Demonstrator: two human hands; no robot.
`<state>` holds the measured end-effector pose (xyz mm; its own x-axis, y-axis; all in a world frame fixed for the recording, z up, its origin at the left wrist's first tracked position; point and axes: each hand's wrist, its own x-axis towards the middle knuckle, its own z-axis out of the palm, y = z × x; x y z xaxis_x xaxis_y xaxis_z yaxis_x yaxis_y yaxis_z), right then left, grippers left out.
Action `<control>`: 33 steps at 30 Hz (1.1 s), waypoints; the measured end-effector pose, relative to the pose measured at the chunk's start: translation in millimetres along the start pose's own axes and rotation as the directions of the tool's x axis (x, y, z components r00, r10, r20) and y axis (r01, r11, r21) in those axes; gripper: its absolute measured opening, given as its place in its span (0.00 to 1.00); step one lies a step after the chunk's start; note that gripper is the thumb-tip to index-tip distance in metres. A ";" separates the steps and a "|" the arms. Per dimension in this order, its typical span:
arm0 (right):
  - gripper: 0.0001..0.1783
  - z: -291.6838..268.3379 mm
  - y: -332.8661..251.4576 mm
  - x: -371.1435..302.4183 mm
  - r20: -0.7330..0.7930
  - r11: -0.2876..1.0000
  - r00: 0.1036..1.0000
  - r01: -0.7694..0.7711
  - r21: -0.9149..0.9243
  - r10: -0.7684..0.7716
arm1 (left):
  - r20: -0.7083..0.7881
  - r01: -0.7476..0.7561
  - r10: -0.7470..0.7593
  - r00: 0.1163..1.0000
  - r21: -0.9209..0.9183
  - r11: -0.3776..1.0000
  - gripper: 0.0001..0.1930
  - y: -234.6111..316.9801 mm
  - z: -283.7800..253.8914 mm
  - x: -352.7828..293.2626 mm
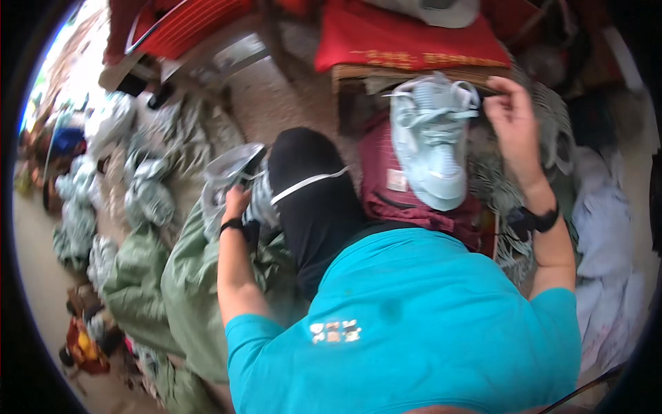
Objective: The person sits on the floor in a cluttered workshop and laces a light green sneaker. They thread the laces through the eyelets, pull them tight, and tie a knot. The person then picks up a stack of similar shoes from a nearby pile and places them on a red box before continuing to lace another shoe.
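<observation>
A pale blue-grey lace-up sneaker point(434, 148) rests toe toward me on dark red cloth point(379, 172), beside my right knee. Its white laces stick out loosely at the top. My right hand point(512, 117) is raised just right of the sneaker, fingers half bent and apart, with nothing visible in them. On the left, my left hand point(236, 205) grips another pale grey shoe point(234, 164) at the mouth of a green sack point(196, 276). That hand's fingertips are partly hidden against the shoe.
A wooden stool or box point(348, 86) under a red cloth point(414, 38) stands ahead. Bundled grey laces point(507, 234) hang by my right wrist. Several wrapped shoes point(150, 193) and sacks lie left; white bags point(603, 234) lie right. A red plastic basket point(189, 27) is at the far left.
</observation>
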<state>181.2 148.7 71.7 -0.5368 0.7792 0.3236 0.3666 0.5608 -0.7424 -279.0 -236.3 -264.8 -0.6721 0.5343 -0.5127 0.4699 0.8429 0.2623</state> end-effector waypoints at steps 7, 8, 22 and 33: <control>0.27 33.2 22.5 23.8 0.474 0.517 0.695 -0.719 0.465 0.541 | -0.225 0.045 -0.043 0.973 0.004 0.999 0.32 23.5 66.7 -26.9; 0.28 35.4 24.3 26.9 0.593 0.373 0.620 -0.784 0.497 0.513 | -0.279 0.064 -0.053 0.959 0.030 0.998 0.34 30.7 63.8 -28.3; 0.26 2.4 30.6 3.0 0.765 -0.013 0.555 -0.807 0.591 0.327 | -0.408 0.117 -0.035 0.912 0.176 0.978 0.09 50.3 26.9 -69.2; 0.17 -41.8 -45.3 71.4 0.046 0.510 0.999 -0.046 0.859 0.013 | 0.040 -0.459 0.499 0.866 0.464 0.758 0.12 52.5 34.3 -90.2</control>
<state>158.1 190.6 152.9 -0.5667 0.7724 0.2867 -0.4407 0.0098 -0.8976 -174.1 -242.5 -232.7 -0.3241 0.8805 -0.3458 0.9298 0.3639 0.0551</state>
